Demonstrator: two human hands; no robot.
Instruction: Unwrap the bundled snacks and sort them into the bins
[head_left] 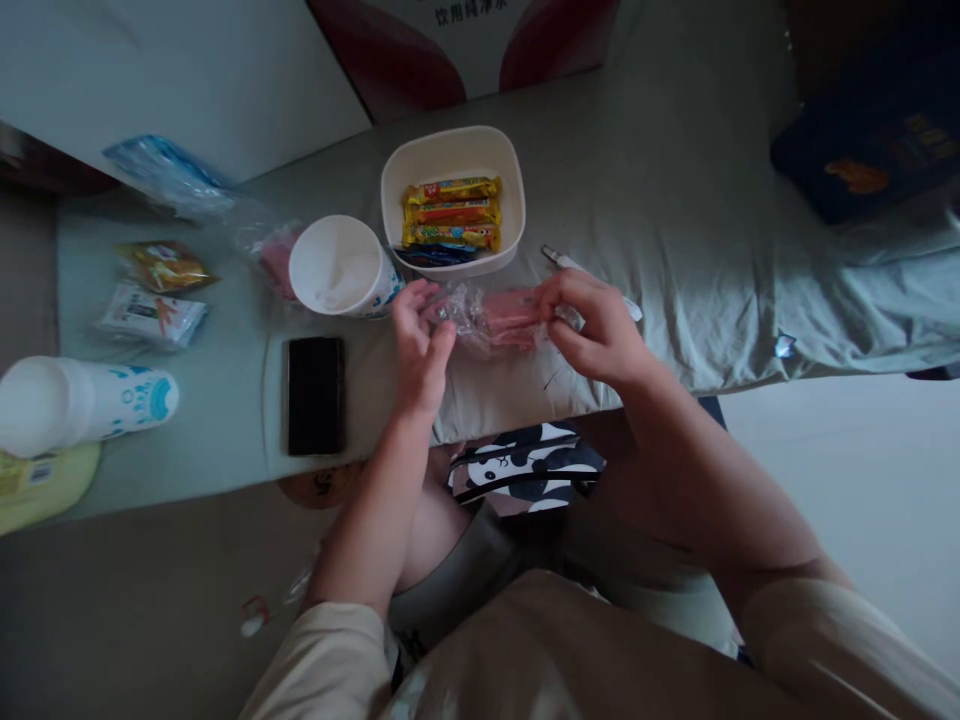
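A crinkled clear plastic bag (465, 312) with flat pink pieces (511, 318) inside lies across the front of the cloth-covered surface. My left hand (421, 345) pinches the loose, bunched left end of the bag. At the other end, my right hand (592, 325) has thumb and fingers closed on the bag beside the pink pieces. A slim white tool with a metal tip (555, 257) lies partly under my right hand. Just left of my left fingers stands a white paper cup (341, 265) with something whitish inside.
Behind the hands sits a cream plastic container (517, 215) with several yellow snack packets (454, 212). A black phone (315, 395), stacked paper cups (90, 400), small packets (154, 315) and another plastic bag (176, 180) are on the left. Large boxes (480, 50) stand at the back.
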